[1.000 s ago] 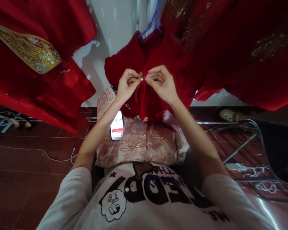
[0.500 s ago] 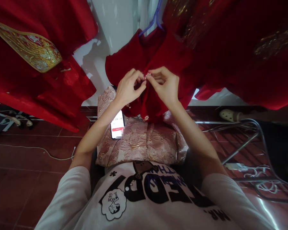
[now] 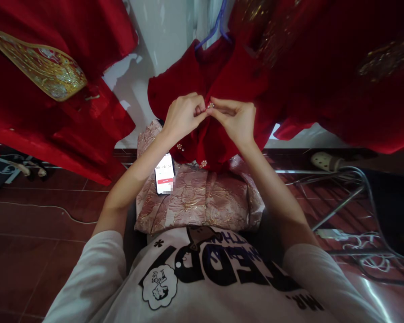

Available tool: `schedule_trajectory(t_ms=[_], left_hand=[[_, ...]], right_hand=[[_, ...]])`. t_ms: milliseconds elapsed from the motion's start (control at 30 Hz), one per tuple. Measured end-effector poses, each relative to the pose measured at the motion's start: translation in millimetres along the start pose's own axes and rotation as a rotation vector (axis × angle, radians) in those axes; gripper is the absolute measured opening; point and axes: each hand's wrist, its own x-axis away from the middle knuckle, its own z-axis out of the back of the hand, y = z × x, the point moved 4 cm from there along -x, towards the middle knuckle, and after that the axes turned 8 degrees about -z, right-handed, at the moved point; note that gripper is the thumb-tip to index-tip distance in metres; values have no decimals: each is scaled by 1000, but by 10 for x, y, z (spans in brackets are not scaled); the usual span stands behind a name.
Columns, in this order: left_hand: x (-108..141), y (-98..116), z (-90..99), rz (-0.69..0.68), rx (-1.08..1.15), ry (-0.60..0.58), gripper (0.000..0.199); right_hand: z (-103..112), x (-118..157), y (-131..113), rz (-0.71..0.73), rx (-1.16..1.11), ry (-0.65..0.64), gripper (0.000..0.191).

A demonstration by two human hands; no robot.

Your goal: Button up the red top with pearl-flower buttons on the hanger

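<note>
A dark red garment (image 3: 175,85) with an open collar hangs from a blue hanger (image 3: 216,28) in front of me. My right hand (image 3: 238,119) pinches a flower-shaped beaded button (image 3: 210,106) at its front opening, thumb and index finger closed on it. Right beside it, the fingers of my left hand (image 3: 185,113) are closed on the garment's front edge, their tips touching those of my right hand. Lower down, a second beaded button (image 3: 203,164) and another beaded ornament (image 3: 180,147) show on the cloth. What lies exactly between my left fingertips is hidden.
Pink brocade cloth (image 3: 188,202) covers my lap, with a lit phone (image 3: 164,175) lying on it. Red garments hang on both sides, one with a gold panel (image 3: 59,74). At right stand a metal-framed chair (image 3: 340,206) and a person's clog (image 3: 325,161); cables (image 3: 373,258) lie below.
Both hands have shifted slightly at the button, and my left fingers have curled in more tightly. The beaded ornament below my left wrist shows more fully now.
</note>
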Motion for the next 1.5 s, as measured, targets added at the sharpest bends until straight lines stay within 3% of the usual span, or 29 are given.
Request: schedule_trajectory(t_ms=[267,467,600,733,967,1133,1200,1367,1500], left_hand=[[-88,-16,2,-28,-102,-70,11],[-106,-205,-152,-135,136,4,16],[-57,-141,-244,-103,228,11,7],[52,-122,-301,-20,392,-17,29],[352,-365,-361,95,552,-56,53],[574,-495,-407,174,525,-34,46],[644,-576,-414,205,484,20,39],[810,-866,-399,334,386,283,30],[847,-912,-476,352,531,210,34]], right_hand=[[12,3,-14,-43,-3,-63,66],[-32,-23,13,-37,23,-72,53],[-96,-25,59,-46,80,-21,54],[-101,56,77,-39,102,-49,66],[265,168,318,-124,40,-184,59],[531,78,303,-153,-10,-186,34],[515,77,224,-158,-35,-232,33],[291,187,30,-215,-74,-405,45],[93,235,-13,-181,-33,-377,40]])
